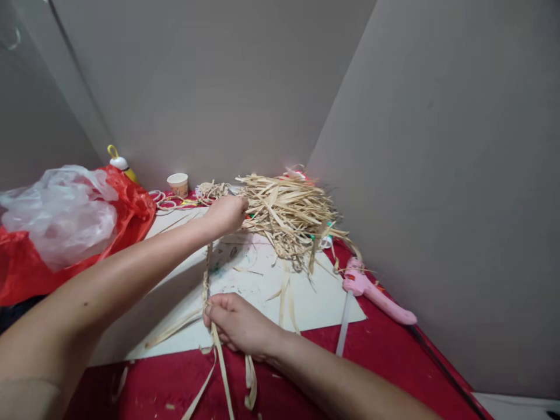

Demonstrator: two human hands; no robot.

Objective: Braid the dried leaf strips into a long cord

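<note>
clearly, the right hand pinches one braid, one cup beyond.

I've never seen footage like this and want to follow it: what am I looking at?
No machine here: just a person's bare hands, seen by a camera worn on the head, looking forward and down. The right hand pinches a braid of dry, straw-like strips. The left hand is beside a pile of strips; its grip is hidden. A white board lies on a red table cover. Around it are a pink glue gun at right, a paper cup at back, and a translucent bag on a red plastic bag at left.
</note>
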